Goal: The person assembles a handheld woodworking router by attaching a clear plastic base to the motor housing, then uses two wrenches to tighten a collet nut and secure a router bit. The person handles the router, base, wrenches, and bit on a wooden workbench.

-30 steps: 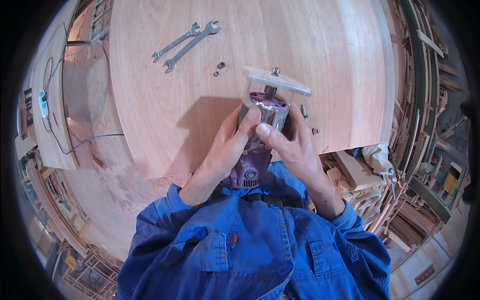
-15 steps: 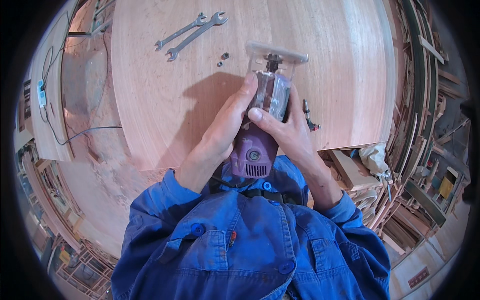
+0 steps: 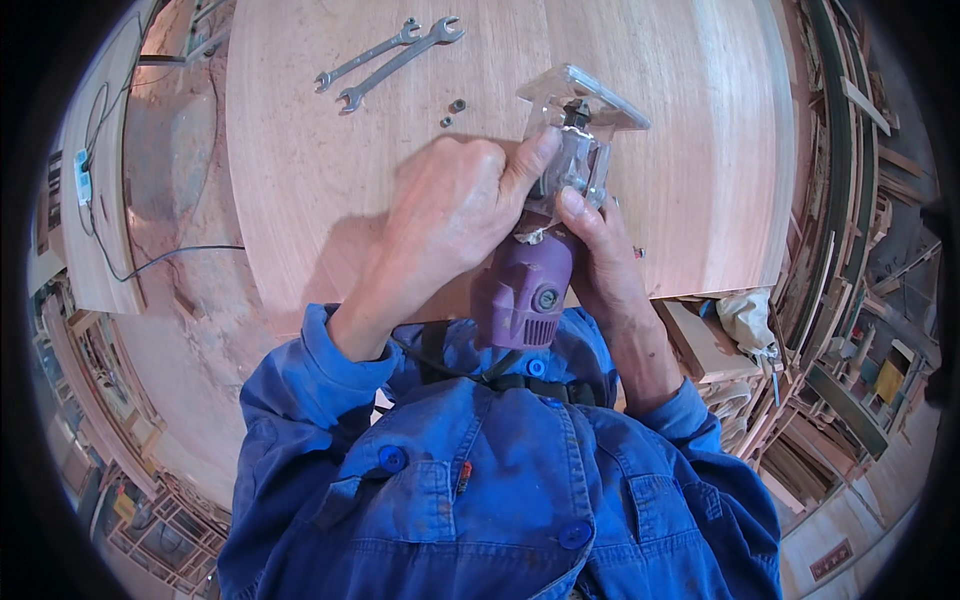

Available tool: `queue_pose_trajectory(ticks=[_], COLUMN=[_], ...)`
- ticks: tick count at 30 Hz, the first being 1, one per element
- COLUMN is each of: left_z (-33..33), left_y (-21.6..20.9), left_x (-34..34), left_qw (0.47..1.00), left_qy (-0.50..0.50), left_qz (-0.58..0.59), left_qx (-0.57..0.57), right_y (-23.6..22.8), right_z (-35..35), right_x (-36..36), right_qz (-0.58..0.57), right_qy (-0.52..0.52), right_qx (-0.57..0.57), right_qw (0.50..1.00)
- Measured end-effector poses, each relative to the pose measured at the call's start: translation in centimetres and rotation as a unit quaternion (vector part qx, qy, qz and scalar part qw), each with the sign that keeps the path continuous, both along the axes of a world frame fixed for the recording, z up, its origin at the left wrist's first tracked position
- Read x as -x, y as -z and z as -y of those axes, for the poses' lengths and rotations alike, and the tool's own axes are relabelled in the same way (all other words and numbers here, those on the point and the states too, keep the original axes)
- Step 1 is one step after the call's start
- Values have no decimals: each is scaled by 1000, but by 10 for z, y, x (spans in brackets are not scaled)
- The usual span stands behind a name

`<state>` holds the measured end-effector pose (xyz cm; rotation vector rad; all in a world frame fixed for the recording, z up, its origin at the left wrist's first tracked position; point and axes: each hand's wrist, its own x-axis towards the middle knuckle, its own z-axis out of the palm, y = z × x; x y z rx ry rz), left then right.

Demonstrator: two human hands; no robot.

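Note:
Above the wooden board, I hold a trim router with a purple motor housing (image 3: 522, 285) and a clear plastic base (image 3: 597, 98), its flat plate facing away from me and tilted. My left hand (image 3: 450, 200) is closed on the left side of the clear base, thumb laid along it. From the right, my right hand (image 3: 606, 250) grips the router where housing and base meet, its thumb on the clear plastic. A dark collet nut (image 3: 576, 114) shows inside the base. Beyond my left hand lie two small metal parts (image 3: 457, 105), like nuts or collets.
Two open-ended wrenches, a longer one (image 3: 398, 68) and a shorter one (image 3: 366, 59), lie on the wooden board (image 3: 300, 160) at the far left. A black cable (image 3: 185, 257) runs in from the left. Stacked timber (image 3: 835, 240) and a pale cloth bag (image 3: 747, 318) are at the right.
The router has turned and its base has swung right, plate tilting more. My left hand has shifted up and turned over the base's side. My right hand now hides most of the small tool piece beside it.

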<state>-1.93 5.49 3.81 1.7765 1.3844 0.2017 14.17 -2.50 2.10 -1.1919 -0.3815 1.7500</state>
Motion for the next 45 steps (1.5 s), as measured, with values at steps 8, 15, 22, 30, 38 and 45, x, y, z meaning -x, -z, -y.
queue_pose_trajectory(ticks=[8, 15, 22, 30, 38, 45], left_z=[-38, -56, -39, -33, -27, -22], left_y=[22, 7, 12, 12, 12, 13], left_x=[-2, 8, 8, 5, 1, 5], left_qw=[968, 982, 976, 977, 966, 977], left_qy=[-7, 112, 40, 18, -16, -22], left_qz=[212, 108, 199, 210, 257, 213], left_qx=[-132, -111, -79, -44, 21, 8], right_y=[9, -12, -11, -7, -5, -2], right_z=[2, 1, 5, 11, 14, 18], right_x=[6, 14, 21, 24, 24, 24], right_qz=[12, 33, 132, 196, 210, 243], right_qy=[-27, -17, -23, -12, 8, 4], right_qx=[5, 13, -33, -71, -107, -134], right_qw=[1000, 999, 990, 978, 972, 961])
